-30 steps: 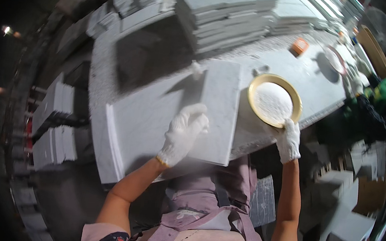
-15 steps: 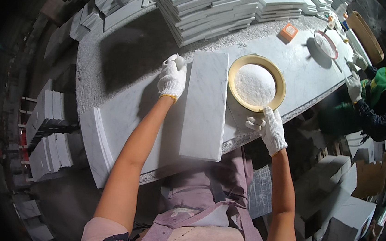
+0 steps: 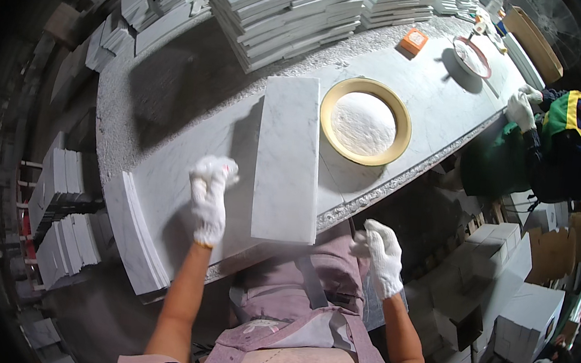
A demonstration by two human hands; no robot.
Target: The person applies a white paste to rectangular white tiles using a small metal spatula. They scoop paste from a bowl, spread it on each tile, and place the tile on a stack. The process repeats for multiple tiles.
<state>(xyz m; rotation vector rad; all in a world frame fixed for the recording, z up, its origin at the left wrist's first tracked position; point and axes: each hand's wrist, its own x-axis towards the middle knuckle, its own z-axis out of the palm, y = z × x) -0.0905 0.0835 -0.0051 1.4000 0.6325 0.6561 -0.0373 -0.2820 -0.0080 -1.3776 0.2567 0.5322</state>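
Note:
A long stack of grey-veined white marble tiles (image 3: 285, 160) lies across the worktable in front of me. To its left, my left hand (image 3: 210, 198), in a white knit glove, hovers over the table with its fingers curled together. A small reddish spot shows at its fingertips; whatever they hold is too small to name. My right hand (image 3: 380, 256), gloved alike, is past the table's front edge, right of the tiles, fingers loosely bent and partly apart, nothing in them. A yellow-rimmed bowl (image 3: 401, 137) of white powder (image 3: 363, 123) stands right of the tiles.
Tall tile stacks (image 3: 285, 20) line the table's back. Several thin tiles (image 3: 133, 229) lie at its left end. An orange box (image 3: 414, 41) and a second bowl (image 3: 472, 57) are farther right, near a gloved co-worker (image 3: 553, 144). White cartons (image 3: 527, 323) stand lower right.
My left hand has come back toward me along the tiles' left side. My right hand has left the bowl's rim and dropped toward my body. The whole view has shifted slightly.

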